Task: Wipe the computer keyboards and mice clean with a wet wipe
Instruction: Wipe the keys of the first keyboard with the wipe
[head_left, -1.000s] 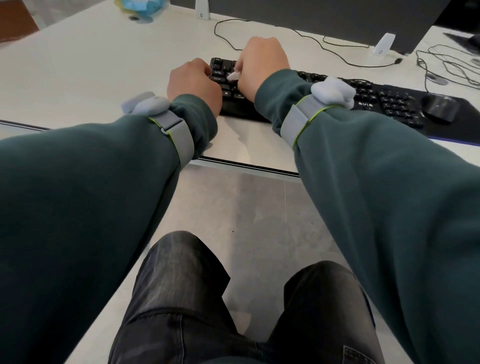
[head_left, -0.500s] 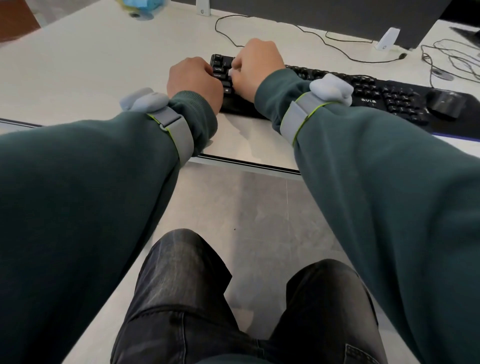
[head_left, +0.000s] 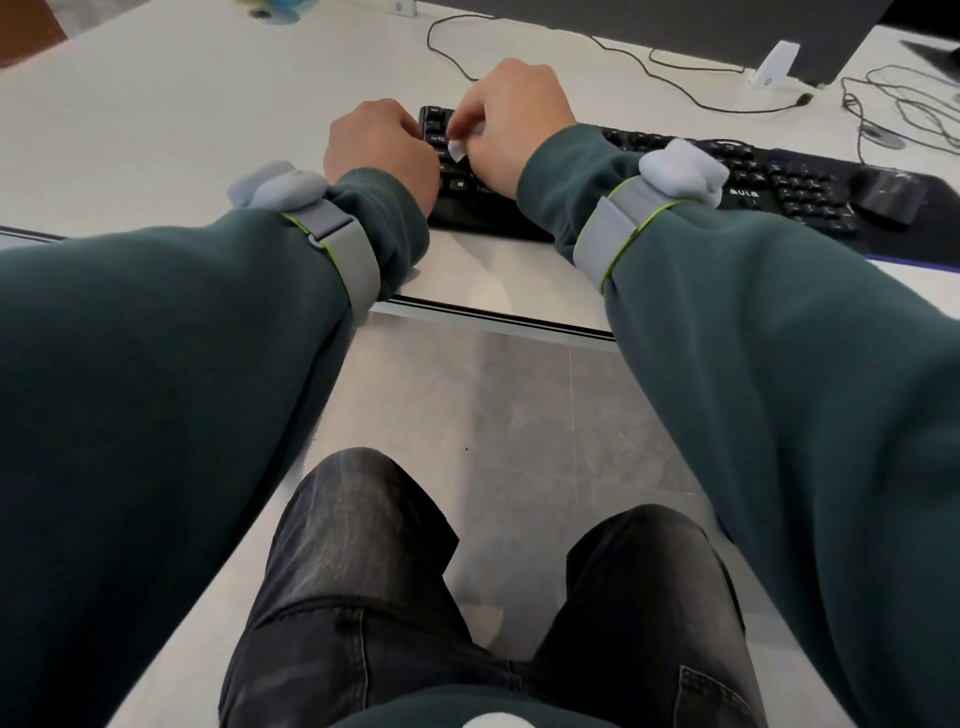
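My R hand (head_left: 519, 124) pinches wet wipe (head_left: 457, 150) on kbd (head_left: 779, 182), L hand (head_left: 379, 150) curled, grip unclear; squeezing cld drip liquid btwn keys.

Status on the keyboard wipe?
Right hand pinches wet wipe on keyboard, left keys. Left hand curled at its left end, grip hidden. Mouse untouched; nothing in the way.

White desk (head_left: 156, 104) spans top. Dark monitor (head_left: 675, 26) at far edge, on 2 white feet (head_left: 774, 65). Thin black cable (head_left: 649, 57) loops before it; more cables (head_left: 904, 104) tangled right. Dark mat (head_left: 935, 234) at right edge. Blue object (head_left: 280, 8) top left, cut off. Grey floor (head_left: 519, 405) below; black jeans (head_left: 363, 571) at bottom.
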